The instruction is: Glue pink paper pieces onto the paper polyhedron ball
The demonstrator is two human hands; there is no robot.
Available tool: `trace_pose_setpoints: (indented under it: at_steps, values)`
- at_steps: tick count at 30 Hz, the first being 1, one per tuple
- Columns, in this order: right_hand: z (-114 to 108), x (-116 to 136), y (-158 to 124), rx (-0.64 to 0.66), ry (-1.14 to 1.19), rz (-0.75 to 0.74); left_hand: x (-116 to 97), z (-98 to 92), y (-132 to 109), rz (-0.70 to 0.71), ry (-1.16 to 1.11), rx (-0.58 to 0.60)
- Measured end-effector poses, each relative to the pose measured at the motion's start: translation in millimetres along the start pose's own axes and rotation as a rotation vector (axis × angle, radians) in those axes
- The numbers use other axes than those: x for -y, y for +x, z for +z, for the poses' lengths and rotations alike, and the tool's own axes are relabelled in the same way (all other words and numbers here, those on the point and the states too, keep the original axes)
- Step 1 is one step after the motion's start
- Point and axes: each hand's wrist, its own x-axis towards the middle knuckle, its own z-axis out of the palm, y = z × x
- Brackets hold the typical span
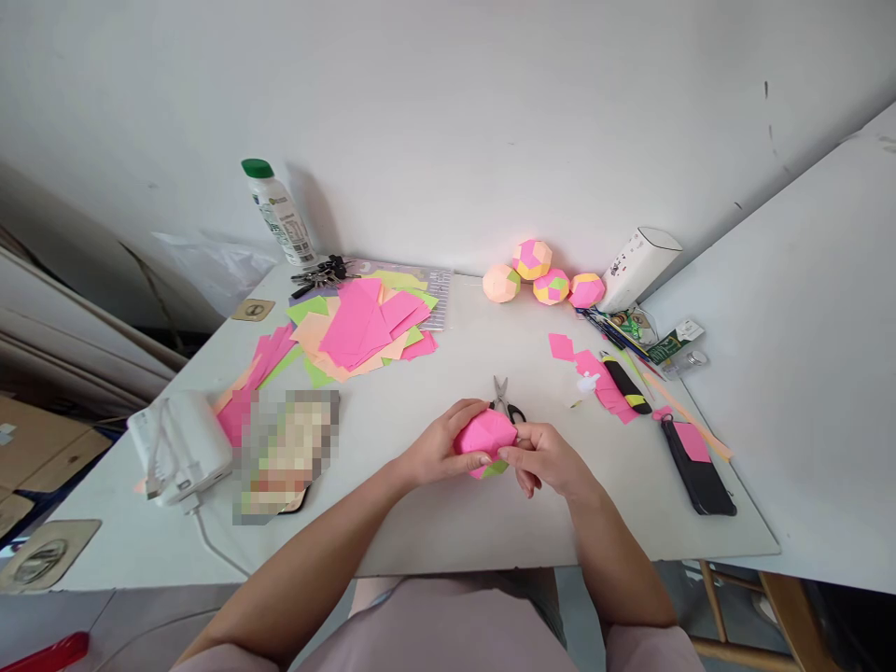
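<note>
A pink and green faceted paper ball (484,435) is held above the near middle of the table. My left hand (448,441) wraps around its left side, thumb below and fingers over the top. At its right edge, my right hand (542,455) pinches with thumb and forefinger; whether it grips the ball's edge or a small piece is hidden. Just beyond the ball lie scissors (501,390) with black handles, partly covered by the ball. Several finished-looking paper balls (532,259) in pink, peach, yellow and green sit against the wall.
Coloured paper sheets (364,322) are heaped at the back left, near a white bottle (281,215) and keys (326,273). A blurred phone (290,453) and a white charger (182,443) lie left. On the right are a utility knife (625,383), pink scraps (560,346) and a black case (690,481).
</note>
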Motion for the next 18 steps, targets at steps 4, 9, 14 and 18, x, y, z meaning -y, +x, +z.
trace_pose_setpoints:
  at_steps: [4,9,14,18]
  values:
    - [-3.0,-0.6,1.2,0.017,0.018,0.015,0.0,0.7,0.4,-0.001,-0.027,0.014]
    - [-1.0,-1.3,3.1,-0.015,0.061,0.009,-0.8,0.1,1.3,-0.005,-0.023,0.0]
    - [1.9,-6.4,6.5,-0.029,0.091,-0.008,-0.1,-0.6,2.2,0.021,0.005,-0.017]
    - [2.8,-10.1,7.5,-0.012,0.042,-0.068,4.1,-0.6,1.5,0.079,0.02,-0.015]
